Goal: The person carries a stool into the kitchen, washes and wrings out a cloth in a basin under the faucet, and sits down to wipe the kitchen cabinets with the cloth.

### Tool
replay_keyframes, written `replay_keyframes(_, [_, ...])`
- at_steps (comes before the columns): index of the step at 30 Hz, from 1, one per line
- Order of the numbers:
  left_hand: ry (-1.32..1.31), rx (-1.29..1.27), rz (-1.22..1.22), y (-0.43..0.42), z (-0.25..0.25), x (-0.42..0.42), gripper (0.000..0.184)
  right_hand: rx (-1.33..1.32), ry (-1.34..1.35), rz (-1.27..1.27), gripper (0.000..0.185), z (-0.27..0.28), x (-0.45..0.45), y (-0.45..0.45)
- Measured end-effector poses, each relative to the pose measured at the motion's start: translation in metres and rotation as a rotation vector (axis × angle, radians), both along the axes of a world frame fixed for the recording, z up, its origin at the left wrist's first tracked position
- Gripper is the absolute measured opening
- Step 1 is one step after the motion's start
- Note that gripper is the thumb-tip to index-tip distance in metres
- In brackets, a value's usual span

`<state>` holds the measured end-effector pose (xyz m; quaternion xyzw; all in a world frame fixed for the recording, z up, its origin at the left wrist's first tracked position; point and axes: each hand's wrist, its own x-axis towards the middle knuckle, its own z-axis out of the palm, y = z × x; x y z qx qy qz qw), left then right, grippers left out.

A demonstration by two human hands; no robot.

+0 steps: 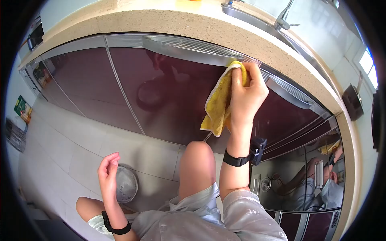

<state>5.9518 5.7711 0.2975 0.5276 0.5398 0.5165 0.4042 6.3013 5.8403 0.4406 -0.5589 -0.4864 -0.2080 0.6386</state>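
Observation:
My right hand (pixel 246 90) grips a yellow cloth (pixel 218 106) with a pale edge trim. Fingers and thumb pinch its top against the ridged metal strip below the counter edge, by the right end of a long metal handle (pixel 189 55). The rest of the cloth hangs down in front of the dark maroon cabinet door (pixel 161 96). My left hand (pixel 107 172) is raised over the floor with nothing in it, its fingers loosely bent. Beside and below it is a round basin (pixel 126 184) with greyish contents I cannot make out.
Above the cabinets runs a speckled beige countertop (pixel 132 22) with a sink (pixel 257 22) and faucet (pixel 282 20). A second handle (pixel 287 94) juts out to the right. A glossy black appliance front (pixel 297 180) stands beside my right arm. Wire rack (pixel 15 135) stands far left.

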Motion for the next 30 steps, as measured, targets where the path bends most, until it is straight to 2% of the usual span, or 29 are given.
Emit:
replay_keyframes(2, [0.003,-0.009,-0.006,0.002,-0.003,0.0,0.022,0.038,0.042,-0.021,0.008,0.0,0.008,0.001])
replay_keyframes(5, [-0.017,-0.026,-0.012,0.005,-0.01,0.004,0.022,0.006,-0.077,0.011,0.008,0.0,-0.003,0.0])
replay_keyframes(8, [-0.027,-0.067,-0.023,0.01,-0.023,0.001,0.021,-0.006,-0.021,-0.018,0.009,0.0,0.004,0.0])
replay_keyframes(10, [0.012,-0.08,-0.003,0.012,-0.036,-0.004,0.02,0.028,0.014,0.004,0.01,0.0,0.002,0.0])
replay_keyframes(12, [0.05,-0.105,-0.014,0.014,-0.058,-0.008,0.02,-0.093,-0.047,0.08,0.01,0.001,-0.01,-0.004])
replay_keyframes(13, [0.093,-0.13,-0.025,0.013,-0.071,-0.011,0.019,-0.071,-0.102,0.068,0.01,0.001,-0.006,-0.003])
replay_keyframes(16, [0.124,-0.229,-0.081,-0.005,-0.085,0.009,0.019,-0.08,0.018,0.066,0.009,0.008,0.005,-0.006])
replay_keyframes(20, [-0.011,-0.284,-0.151,-0.021,-0.116,0.032,0.02,-0.073,-0.049,0.085,0.006,0.01,0.002,-0.008])
replay_keyframes(24, [-0.075,-0.244,-0.187,-0.023,-0.129,0.037,0.019,-0.058,-0.025,0.069,0.006,0.003,0.011,-0.004])
replay_keyframes(30, [-0.013,-0.25,-0.179,-0.018,-0.133,0.037,0.018,-0.086,-0.019,0.114,0.007,0.006,0.01,-0.005])
